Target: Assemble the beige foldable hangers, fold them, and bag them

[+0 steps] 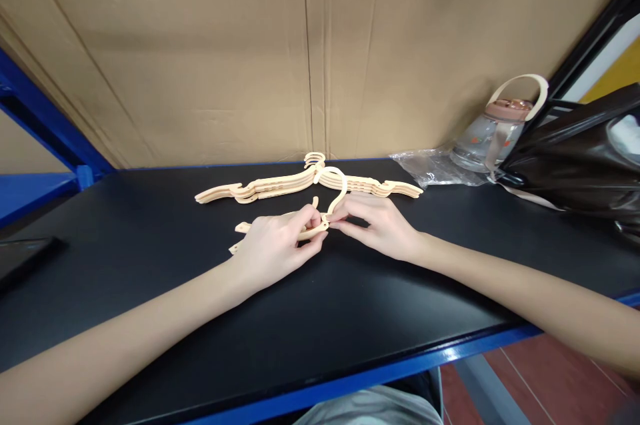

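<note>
My left hand (pixel 280 238) is closed on a cream plastic hanger arm (pixel 313 233), gripping it near its pivot end. With thumb and fingertips, my right hand (pixel 377 221) pinches the base of a curved hanger hook (pixel 344 186) that meets this arm. Cream ends of the pieces stick out left of my left hand, and the rest is hidden under it. Just behind both hands lies a stack of several cream folding hangers (pixel 283 183), spread wide with their hooks toward the back.
A clear water bottle (pixel 480 141) with a brown lid leans at the back right, beside crumpled clear plastic (pixel 425 167) and a dark brown bag (pixel 575 151). A dark flat device (pixel 27 261) lies at the left. Cardboard (pixel 200 65) walls off the back of the black table (pixel 350 331).
</note>
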The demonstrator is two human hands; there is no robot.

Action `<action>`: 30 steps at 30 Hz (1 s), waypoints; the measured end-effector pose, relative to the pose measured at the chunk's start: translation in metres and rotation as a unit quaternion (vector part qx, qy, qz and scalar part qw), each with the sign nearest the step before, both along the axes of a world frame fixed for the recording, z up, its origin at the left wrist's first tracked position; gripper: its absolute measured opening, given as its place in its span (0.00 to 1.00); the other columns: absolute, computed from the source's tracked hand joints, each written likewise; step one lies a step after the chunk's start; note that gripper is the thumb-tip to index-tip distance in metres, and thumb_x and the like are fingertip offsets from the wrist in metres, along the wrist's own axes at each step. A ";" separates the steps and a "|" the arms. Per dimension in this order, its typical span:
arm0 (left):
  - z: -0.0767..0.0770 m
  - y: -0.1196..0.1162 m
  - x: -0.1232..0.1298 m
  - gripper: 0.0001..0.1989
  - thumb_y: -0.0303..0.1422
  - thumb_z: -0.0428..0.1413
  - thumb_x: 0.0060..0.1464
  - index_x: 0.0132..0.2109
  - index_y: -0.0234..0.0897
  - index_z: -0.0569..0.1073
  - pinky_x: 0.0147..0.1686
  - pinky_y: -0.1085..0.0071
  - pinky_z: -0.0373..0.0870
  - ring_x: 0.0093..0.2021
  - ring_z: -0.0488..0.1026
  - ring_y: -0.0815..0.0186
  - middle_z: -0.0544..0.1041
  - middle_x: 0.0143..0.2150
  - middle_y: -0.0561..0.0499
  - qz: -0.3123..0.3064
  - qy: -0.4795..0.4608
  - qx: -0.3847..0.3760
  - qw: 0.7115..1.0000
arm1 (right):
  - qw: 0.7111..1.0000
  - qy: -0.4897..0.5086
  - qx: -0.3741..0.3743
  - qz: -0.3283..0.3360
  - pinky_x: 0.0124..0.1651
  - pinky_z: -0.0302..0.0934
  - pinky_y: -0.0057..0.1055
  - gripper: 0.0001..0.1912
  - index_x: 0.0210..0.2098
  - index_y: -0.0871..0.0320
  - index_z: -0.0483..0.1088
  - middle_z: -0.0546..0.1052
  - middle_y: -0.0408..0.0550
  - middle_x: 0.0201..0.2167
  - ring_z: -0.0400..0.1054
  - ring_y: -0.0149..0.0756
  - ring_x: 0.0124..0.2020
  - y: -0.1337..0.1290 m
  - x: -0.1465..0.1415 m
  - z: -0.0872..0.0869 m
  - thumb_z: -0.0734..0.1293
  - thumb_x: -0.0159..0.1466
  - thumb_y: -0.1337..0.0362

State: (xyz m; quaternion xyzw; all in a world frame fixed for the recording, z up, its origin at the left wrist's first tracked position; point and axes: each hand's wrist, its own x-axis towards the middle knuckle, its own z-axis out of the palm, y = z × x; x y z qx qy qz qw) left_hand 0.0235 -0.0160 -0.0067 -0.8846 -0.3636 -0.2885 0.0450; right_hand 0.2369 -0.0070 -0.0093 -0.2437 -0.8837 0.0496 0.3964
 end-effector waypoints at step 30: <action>-0.001 -0.001 0.000 0.04 0.34 0.50 0.59 0.36 0.40 0.63 0.20 0.77 0.54 0.17 0.66 0.72 0.73 0.24 0.60 0.011 0.009 -0.005 1.000 | 1.000 0.001 -0.025 0.014 0.40 0.66 0.32 0.04 0.36 0.57 0.71 0.78 0.46 0.35 0.72 0.33 0.35 0.000 -0.001 0.000 0.64 0.66 0.66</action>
